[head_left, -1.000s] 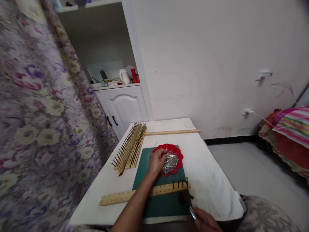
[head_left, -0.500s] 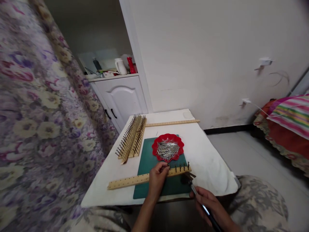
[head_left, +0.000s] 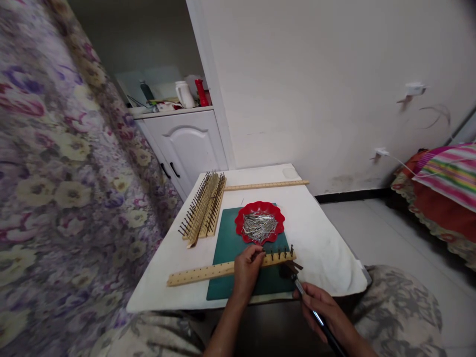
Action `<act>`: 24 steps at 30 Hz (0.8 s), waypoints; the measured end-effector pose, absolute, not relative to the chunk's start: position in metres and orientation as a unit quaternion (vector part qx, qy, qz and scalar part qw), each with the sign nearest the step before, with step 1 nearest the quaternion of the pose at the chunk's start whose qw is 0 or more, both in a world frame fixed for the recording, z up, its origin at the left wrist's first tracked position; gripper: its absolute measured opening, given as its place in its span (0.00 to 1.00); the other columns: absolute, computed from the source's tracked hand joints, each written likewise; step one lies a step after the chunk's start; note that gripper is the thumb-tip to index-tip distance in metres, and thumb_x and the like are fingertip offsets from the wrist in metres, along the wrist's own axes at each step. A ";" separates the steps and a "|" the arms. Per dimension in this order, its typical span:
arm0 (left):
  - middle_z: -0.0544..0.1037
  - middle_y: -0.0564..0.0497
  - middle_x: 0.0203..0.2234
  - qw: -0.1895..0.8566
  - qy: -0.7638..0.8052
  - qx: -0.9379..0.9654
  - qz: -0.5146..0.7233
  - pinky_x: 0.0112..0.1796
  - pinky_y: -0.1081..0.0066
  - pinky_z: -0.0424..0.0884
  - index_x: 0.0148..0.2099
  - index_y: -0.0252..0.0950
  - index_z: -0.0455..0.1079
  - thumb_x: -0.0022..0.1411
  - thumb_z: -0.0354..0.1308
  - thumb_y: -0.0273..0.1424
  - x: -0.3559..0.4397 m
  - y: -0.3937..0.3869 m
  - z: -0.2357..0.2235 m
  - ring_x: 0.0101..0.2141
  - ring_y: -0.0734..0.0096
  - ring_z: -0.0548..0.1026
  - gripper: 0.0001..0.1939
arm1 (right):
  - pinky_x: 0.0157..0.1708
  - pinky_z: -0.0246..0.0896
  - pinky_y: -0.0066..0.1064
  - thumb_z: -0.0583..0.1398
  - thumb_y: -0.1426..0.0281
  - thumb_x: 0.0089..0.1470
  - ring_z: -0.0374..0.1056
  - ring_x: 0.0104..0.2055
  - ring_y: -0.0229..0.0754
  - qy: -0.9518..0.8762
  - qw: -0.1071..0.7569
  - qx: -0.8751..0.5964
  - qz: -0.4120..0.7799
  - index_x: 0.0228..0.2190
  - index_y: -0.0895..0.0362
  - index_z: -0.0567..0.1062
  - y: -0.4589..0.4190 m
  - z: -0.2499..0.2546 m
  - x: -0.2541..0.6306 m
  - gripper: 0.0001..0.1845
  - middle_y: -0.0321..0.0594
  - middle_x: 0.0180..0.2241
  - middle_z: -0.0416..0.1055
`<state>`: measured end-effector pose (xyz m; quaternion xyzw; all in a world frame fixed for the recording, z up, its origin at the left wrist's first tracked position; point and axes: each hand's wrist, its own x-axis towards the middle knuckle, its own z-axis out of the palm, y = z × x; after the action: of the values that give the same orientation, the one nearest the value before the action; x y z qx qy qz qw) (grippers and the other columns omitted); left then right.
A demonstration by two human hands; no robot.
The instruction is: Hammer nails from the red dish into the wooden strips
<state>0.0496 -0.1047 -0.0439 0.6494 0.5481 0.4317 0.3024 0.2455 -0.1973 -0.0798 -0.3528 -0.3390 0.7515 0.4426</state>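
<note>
A wooden strip (head_left: pixel 201 274) with rows of small holes lies across a green mat (head_left: pixel 223 238). Several dark nails (head_left: pixel 278 255) stand upright in its right end. My left hand (head_left: pixel 248 265) is at the strip just left of those nails, thumb and fingertips pinched on what looks like a nail, mostly hidden by the fingers. My right hand (head_left: pixel 322 307) grips a claw hammer (head_left: pixel 297 283) by its handle, the head low beside the strip's right end. Beyond the strip, a red scalloped dish (head_left: pixel 280 224) holds a heap of silvery nails (head_left: pixel 259 226).
Wooden strips full of upright nails (head_left: pixel 206 208) lie at the table's left. Another bare strip (head_left: pixel 267 185) crosses the far end of the white-covered table (head_left: pixel 323 243). A floral curtain (head_left: pixel 74 188) hangs left; a cabinet (head_left: pixel 189 144) stands behind. My knees flank the table's near edge.
My left hand has shifted slightly right and up along the strip, fingers still pinched. The hammer stays in my right hand in nearly the same place. The view has tilted a little.
</note>
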 end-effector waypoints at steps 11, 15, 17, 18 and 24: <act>0.75 0.53 0.27 0.272 0.551 0.673 0.411 0.30 0.75 0.64 0.33 0.36 0.73 0.56 0.55 0.31 0.050 -0.103 -0.048 0.29 0.71 0.72 0.06 | 0.06 0.33 0.18 0.56 0.57 0.55 0.47 0.06 0.26 -0.402 0.428 -0.342 0.734 0.37 0.59 0.67 -0.202 -0.042 0.241 0.17 0.27 0.12 0.67; 0.75 0.53 0.27 0.277 0.546 0.675 0.413 0.30 0.76 0.63 0.33 0.36 0.73 0.56 0.55 0.30 0.050 -0.103 -0.050 0.28 0.72 0.71 0.06 | 0.07 0.35 0.19 0.56 0.57 0.54 0.50 0.06 0.26 -0.433 0.432 -0.340 0.714 0.36 0.59 0.68 -0.184 -0.009 0.226 0.17 0.28 0.14 0.68; 0.76 0.53 0.27 0.279 0.546 0.674 0.412 0.30 0.76 0.63 0.33 0.37 0.73 0.56 0.54 0.29 0.050 -0.102 -0.051 0.29 0.71 0.72 0.06 | 0.08 0.37 0.19 0.56 0.59 0.56 0.51 0.07 0.27 -0.446 0.454 -0.345 0.690 0.37 0.59 0.68 -0.172 0.000 0.218 0.16 0.28 0.14 0.68; 0.76 0.53 0.27 0.277 0.548 0.673 0.411 0.30 0.75 0.63 0.32 0.36 0.73 0.56 0.54 0.29 0.050 -0.102 -0.051 0.29 0.71 0.72 0.06 | 0.08 0.38 0.18 0.55 0.59 0.56 0.52 0.08 0.28 -0.451 0.458 -0.349 0.682 0.38 0.59 0.67 -0.167 0.002 0.214 0.15 0.28 0.14 0.68; 0.74 0.54 0.25 0.271 0.551 0.674 0.410 0.29 0.76 0.62 0.30 0.36 0.72 0.56 0.54 0.28 0.050 -0.103 -0.051 0.27 0.72 0.70 0.06 | 0.07 0.40 0.18 0.55 0.60 0.56 0.52 0.07 0.28 -0.467 0.440 -0.357 0.679 0.36 0.59 0.67 -0.156 -0.002 0.204 0.14 0.27 0.12 0.67</act>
<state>0.0502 -0.1031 -0.0512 0.6744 0.5512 0.4099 0.2709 0.2038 -0.1558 -0.0018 -0.3567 -0.4665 0.6793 0.4401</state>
